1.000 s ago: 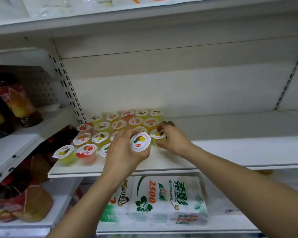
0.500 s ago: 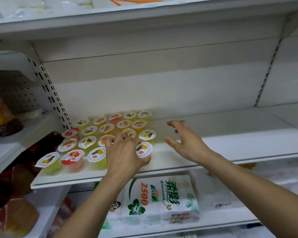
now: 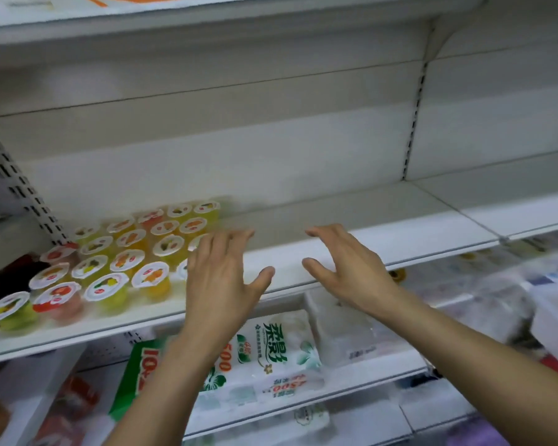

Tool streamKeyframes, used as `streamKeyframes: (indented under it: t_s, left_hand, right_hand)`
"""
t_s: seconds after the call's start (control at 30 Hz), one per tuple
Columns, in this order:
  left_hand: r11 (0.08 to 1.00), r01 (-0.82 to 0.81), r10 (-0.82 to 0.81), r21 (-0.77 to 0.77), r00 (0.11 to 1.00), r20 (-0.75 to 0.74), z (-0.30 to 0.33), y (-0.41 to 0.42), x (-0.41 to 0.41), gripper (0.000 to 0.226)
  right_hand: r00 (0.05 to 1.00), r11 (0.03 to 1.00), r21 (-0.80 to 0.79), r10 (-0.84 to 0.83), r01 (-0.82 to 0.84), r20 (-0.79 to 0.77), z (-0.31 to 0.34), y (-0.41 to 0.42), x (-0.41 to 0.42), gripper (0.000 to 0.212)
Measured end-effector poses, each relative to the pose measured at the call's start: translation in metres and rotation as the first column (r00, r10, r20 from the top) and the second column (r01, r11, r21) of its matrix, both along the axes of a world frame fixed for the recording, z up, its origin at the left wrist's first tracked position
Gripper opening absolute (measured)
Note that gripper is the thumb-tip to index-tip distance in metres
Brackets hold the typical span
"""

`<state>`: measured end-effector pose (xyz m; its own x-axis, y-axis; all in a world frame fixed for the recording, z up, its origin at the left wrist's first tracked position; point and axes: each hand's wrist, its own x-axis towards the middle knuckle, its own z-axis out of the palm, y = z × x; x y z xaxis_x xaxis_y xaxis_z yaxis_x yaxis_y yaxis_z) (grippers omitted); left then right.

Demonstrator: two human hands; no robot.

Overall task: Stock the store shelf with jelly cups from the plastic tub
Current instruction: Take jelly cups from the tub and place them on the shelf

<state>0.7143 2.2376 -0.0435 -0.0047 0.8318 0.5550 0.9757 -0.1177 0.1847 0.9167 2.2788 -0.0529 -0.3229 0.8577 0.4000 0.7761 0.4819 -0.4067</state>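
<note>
Both hands are hovering with grips wide, holding nothing: left hand [image 3: 221, 278] overlapping jelly cups [image 3: 123, 262] at centre-left; right hand [image 3: 348, 268] over bare shelf [image 3: 400, 233].

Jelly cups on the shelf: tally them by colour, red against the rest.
Red jelly cups: 3
Yellow, orange or green jelly cups: 15
Cups half hidden behind the left hand, colour unclear: 2
Total: 20

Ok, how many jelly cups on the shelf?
20 jelly cups, a five-by-four block at the shelf's left end; two partly behind the left hand, which may hide more.
</note>
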Motion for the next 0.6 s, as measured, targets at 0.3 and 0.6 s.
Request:
streamKeyframes:
  t_s: [0.3,0.6]
  left_hand:
    - [0.946,0.307,-0.295,-0.103,0.948,0.118,-0.043,-0.006,0.156,0.07]
    - [0.767,0.554,-0.54,-0.322,0.83,0.14,-0.092,-0.005,0.321,0.075]
  right_hand:
    - [0.978,0.982,0.046,-0.187,0.184,0.089,-0.037,-0.043,0.154,0.054]
    - [0.875,0.875,-0.133,-0.432,0.465,0.22,-0.095,-0.094,0.326,0.055]
